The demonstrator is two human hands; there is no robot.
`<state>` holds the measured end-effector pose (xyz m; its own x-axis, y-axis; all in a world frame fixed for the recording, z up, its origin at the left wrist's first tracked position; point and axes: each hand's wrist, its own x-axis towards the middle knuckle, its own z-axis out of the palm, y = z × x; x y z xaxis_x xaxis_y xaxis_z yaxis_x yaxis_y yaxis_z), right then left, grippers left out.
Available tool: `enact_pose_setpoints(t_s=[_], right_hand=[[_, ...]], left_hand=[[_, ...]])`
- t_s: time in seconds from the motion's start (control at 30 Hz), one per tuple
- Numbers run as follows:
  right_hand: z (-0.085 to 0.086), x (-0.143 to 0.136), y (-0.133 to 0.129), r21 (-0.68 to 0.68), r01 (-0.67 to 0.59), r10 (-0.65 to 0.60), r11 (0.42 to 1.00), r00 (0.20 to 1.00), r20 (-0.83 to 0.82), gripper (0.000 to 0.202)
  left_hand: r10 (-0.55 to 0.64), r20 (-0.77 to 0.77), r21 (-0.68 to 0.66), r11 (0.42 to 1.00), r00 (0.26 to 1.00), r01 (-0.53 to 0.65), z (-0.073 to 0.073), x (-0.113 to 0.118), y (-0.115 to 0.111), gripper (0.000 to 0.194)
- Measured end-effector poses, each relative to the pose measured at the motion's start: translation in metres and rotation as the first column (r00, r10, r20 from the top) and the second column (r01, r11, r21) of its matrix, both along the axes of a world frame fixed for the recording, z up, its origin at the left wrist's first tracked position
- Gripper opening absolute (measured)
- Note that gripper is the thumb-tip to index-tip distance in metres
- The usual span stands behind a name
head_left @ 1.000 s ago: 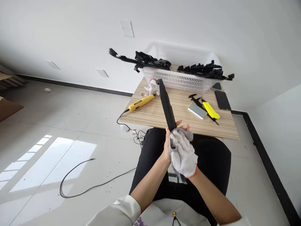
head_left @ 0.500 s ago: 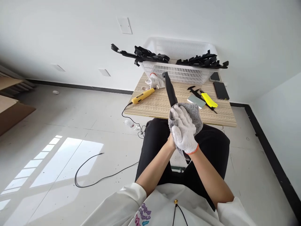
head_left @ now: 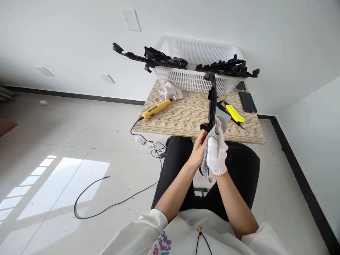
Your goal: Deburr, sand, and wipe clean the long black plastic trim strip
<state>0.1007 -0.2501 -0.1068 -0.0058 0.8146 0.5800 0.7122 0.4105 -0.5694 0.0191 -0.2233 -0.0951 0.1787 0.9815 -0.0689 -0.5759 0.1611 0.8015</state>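
My bare left hand (head_left: 199,150) grips a long black plastic part (head_left: 212,102) near its lower end. The part stands nearly upright above my lap, its ribbed side showing and its hooked top in front of the basket. My right hand (head_left: 217,152), in a white knit glove with an orange cuff, closes around a grey cloth (head_left: 206,161) pressed against the part's right side. The cloth hides the part's lower stretch and some of my fingers.
A white plastic basket (head_left: 196,78) with several black parts (head_left: 164,59) stands at the table's back. On the wooden table (head_left: 180,120) lie a yellow corded tool (head_left: 156,109), a white glove (head_left: 171,91), a yellow-handled cutter (head_left: 234,113), black calipers (head_left: 224,108) and a phone (head_left: 248,102).
The black part has turned, so its ribbed inner side now shows, and its top has shifted right. My gloved hand has rolled from lying over the cloth to gripping it from the right.
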Motion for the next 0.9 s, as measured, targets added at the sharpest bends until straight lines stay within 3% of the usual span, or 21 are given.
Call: enact_pose_setpoints(t_s=[0.07,0.17,0.23,0.3,0.4,0.57,0.73,0.9], right_hand=[[-0.003,-0.005,-0.006,-0.001,0.131,-0.130,0.991,0.987,-0.094,0.059],[-0.011,-0.014,-0.024,-0.051,0.359,-0.358,0.932,0.887,-0.293,0.052],[-0.009,-0.014,-0.030,-0.077,0.392,-0.388,0.917,0.830,-0.401,0.048],[0.005,-0.008,-0.025,-0.066,0.334,-0.325,0.940,0.822,-0.467,0.047],[0.042,0.009,0.000,-0.045,0.215,-0.206,0.976,0.824,-0.528,0.047],[0.099,0.037,0.048,0.154,0.067,0.023,0.986,0.853,-0.521,0.044],[0.111,0.043,0.067,0.099,-0.074,0.109,0.992,0.901,-0.420,0.040],[0.113,0.039,0.062,-0.037,0.010,-0.026,0.999,0.893,-0.449,0.031]], left_hand=[[-0.028,-0.037,0.086,0.996,0.999,0.031,0.002,-0.001,0.001,0.043],[-0.043,-0.111,0.169,0.984,0.993,0.061,0.004,-0.001,-0.002,0.040],[-0.021,-0.161,0.200,0.978,0.987,0.054,0.002,0.000,-0.005,0.036],[-0.001,-0.224,0.240,0.969,0.974,0.057,-0.001,0.000,-0.009,0.035],[-0.017,-0.324,0.284,0.952,0.946,0.114,-0.008,-0.003,-0.011,0.042],[-0.062,-0.439,0.292,0.934,0.896,0.208,-0.019,-0.005,-0.012,0.056],[-0.053,-0.483,0.322,0.918,0.874,0.233,-0.025,-0.003,-0.012,0.055],[-0.027,-0.542,0.359,0.896,0.840,0.260,-0.030,-0.003,-0.010,0.056]])
